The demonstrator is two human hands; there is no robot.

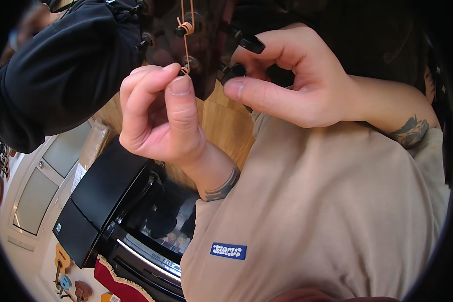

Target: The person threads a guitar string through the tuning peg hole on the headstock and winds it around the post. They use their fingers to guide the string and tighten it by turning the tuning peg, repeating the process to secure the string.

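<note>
2 hands (163,126) (307,95) grip string (186,48), knob (234,72)

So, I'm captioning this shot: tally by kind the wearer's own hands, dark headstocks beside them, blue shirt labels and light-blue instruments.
Own hands, left hand and right hand: 2
Dark headstock: 1
Blue shirt label: 1
Light-blue instrument: 1
Total: 5

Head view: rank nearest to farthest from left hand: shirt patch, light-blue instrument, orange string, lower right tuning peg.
1. Orange string: at the left hand.
2. Lower right tuning peg: rightward, at the right hand.
3. Shirt patch: below and rightward.
4. Light-blue instrument: far lower left.
</note>
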